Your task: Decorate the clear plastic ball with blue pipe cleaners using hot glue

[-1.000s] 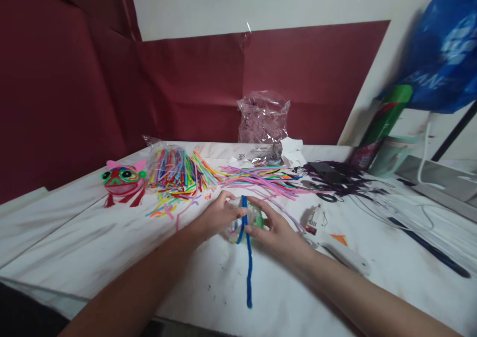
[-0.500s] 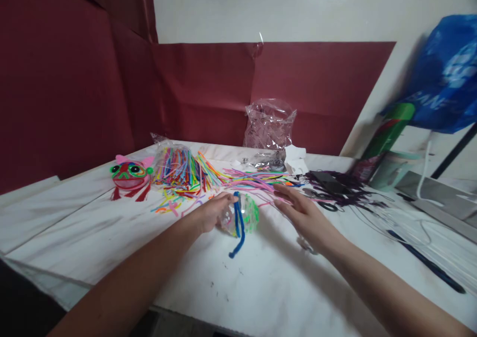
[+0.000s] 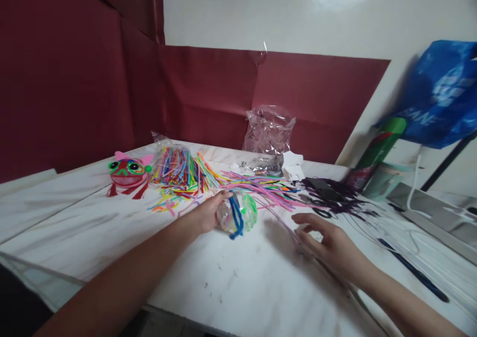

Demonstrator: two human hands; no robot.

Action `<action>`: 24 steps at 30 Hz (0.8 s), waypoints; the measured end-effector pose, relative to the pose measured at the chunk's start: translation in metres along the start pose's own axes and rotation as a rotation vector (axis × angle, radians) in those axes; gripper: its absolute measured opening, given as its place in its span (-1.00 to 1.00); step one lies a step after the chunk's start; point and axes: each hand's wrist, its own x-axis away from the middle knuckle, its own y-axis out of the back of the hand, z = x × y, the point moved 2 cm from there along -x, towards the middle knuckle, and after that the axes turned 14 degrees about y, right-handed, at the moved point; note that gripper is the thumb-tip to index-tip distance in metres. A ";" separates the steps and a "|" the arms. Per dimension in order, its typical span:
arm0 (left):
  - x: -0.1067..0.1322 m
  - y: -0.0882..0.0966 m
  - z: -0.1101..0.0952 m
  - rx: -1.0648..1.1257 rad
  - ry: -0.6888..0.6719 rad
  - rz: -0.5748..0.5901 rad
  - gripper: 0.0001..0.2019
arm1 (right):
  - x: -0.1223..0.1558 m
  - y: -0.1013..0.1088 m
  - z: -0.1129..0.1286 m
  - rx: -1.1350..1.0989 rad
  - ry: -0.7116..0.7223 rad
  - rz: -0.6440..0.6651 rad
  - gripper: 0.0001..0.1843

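Note:
My left hand (image 3: 208,211) grips a clear plastic ball (image 3: 238,213) with green netting, holding it just above the white table (image 3: 74,227). A blue pipe cleaner (image 3: 236,217) is looped over the ball and hangs down its front. My right hand (image 3: 328,242) hovers low over the table to the right of the ball, fingers spread and empty, above something white that it mostly hides.
Loose coloured pipe cleaners (image 3: 257,184) and a bag of them (image 3: 175,167) lie behind the ball. A red and green craft frog (image 3: 128,174) sits at the left. A crumpled clear bag (image 3: 269,130), purple strands (image 3: 331,193), a blue pen (image 3: 413,272) and a blue plastic bag (image 3: 443,93) are at the right.
My right hand let go of the ball and moved right and down toward the table. The blue pipe cleaner's long tail has curled up against the ball. The camera tilted up.

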 end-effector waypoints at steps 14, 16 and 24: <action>0.019 -0.017 0.008 -0.233 -0.097 -0.070 -0.55 | -0.057 -0.046 0.069 -0.021 0.718 -0.072 -0.75; 0.018 -0.017 0.008 -0.244 -0.079 -0.081 -0.54 | -0.057 -0.047 0.066 -0.142 0.607 -0.140 -0.81; 0.019 -0.018 0.006 -0.264 -0.049 -0.131 -0.58 | -0.060 -0.062 0.044 -0.577 0.024 -0.273 -0.76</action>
